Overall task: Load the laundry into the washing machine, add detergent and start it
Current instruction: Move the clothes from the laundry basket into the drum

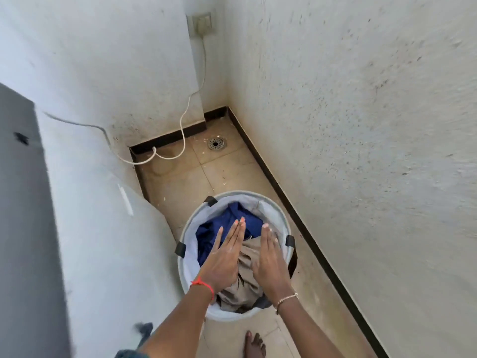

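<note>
Laundry [232, 257] lies heaped in a round grey basket [281, 215] on the tiled floor, a blue garment [211, 228] on the far side and a beige garment [242, 288] nearer the person. It sits just right of what looks like the white washing machine [103, 228], which is blurred at the left of the view. Nothing has been lifted yet, so the step in hand seems to be the first gather. It would go best if both hands slid down the two sides of the heap and curled under it. They could then bring the bundle up as one and carry it left toward the machine. Loose sleeves or legs could snag on the black strap loops [180, 249] at the rim. The basket's walls look soft, so it might rise or tip with the load. The left hand [222, 257], with a red thread at its wrist, is stretched palm-down over the blue cloth, fingers straight and close together, gripping nothing. The right hand [269, 257], with a thin bracelet at its wrist, lies parallel to it over the beige cloth, equally flat and empty. Whether either palm already touches the fabric cannot be told.
</note>
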`<act>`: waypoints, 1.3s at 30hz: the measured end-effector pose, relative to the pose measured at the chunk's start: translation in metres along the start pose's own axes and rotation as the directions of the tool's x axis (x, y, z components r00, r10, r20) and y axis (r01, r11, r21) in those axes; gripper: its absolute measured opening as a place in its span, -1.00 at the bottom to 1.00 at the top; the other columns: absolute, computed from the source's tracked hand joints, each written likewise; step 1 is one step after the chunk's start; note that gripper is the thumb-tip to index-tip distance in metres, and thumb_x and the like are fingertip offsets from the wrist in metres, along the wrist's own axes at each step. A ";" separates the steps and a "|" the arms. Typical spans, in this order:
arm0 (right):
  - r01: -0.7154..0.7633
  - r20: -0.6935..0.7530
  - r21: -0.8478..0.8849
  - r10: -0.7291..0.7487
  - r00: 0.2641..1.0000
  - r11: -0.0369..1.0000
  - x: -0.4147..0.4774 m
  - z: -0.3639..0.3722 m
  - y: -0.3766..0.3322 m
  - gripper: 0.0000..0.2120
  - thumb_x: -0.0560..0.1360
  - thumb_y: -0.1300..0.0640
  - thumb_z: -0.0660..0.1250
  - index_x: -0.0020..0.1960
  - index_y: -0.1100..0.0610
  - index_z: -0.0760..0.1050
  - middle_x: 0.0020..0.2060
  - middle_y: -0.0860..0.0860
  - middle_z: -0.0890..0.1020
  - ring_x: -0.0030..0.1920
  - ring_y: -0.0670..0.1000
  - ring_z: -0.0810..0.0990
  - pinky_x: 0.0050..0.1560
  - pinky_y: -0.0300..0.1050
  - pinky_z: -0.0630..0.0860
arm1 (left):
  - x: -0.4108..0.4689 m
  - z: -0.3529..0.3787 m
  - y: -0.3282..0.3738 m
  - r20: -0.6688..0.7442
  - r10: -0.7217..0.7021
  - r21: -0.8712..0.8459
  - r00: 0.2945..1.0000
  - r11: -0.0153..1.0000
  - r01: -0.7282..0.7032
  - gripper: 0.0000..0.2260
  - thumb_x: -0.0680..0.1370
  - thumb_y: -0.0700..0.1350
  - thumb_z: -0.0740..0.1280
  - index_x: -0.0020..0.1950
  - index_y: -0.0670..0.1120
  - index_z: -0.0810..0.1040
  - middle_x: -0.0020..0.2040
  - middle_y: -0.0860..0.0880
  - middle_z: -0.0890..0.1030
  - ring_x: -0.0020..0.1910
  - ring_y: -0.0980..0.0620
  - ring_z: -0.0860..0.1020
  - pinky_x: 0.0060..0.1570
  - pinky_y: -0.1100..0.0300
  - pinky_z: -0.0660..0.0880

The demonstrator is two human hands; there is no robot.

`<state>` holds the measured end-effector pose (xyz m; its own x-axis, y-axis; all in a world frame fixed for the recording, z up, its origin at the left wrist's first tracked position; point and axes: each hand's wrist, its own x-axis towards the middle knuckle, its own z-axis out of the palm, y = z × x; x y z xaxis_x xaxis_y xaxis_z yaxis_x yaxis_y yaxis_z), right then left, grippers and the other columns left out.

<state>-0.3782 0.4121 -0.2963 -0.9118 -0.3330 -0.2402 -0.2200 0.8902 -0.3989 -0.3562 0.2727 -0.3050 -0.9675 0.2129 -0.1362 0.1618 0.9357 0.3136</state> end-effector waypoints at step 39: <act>-0.430 0.721 0.260 0.122 0.682 0.865 0.076 0.225 0.116 -0.20 0.45 -0.12 0.15 0.48 -0.13 -0.31 0.48 0.17 0.15 0.46 0.14 0.16 0.43 0.11 0.11 | 0.082 0.212 -0.105 0.896 0.051 -0.184 0.441 0.947 0.265 -0.09 0.47 0.07 0.37 0.52 0.01 -0.27 0.54 0.04 -0.20 0.52 0.04 -0.14 0.46 0.12 -0.11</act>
<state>-0.3951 0.4202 -0.5603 -0.3985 -0.3428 -0.8507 0.2918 0.8320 -0.4719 -0.4112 0.2520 -0.5486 -0.2445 0.3937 -0.8861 -0.1387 0.8903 0.4338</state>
